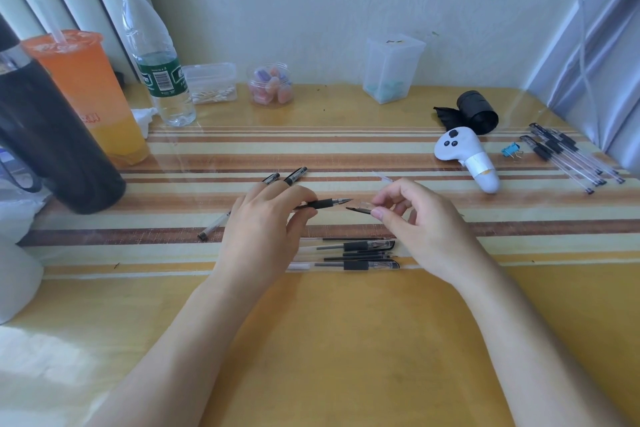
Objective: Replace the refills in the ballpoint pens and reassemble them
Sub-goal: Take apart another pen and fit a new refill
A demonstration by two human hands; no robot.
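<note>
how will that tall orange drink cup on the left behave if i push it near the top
The orange drink cup looks nearly full, so probably heavy for its size. It is tall and tapers to a narrower base, so a high push may tip it. The straw pierces the lid, so a tip would likely leak.

The water bottle has a green label with a barcode and white marks, all too small to read. The orange cup has red letters, too blurry to read.
</note>
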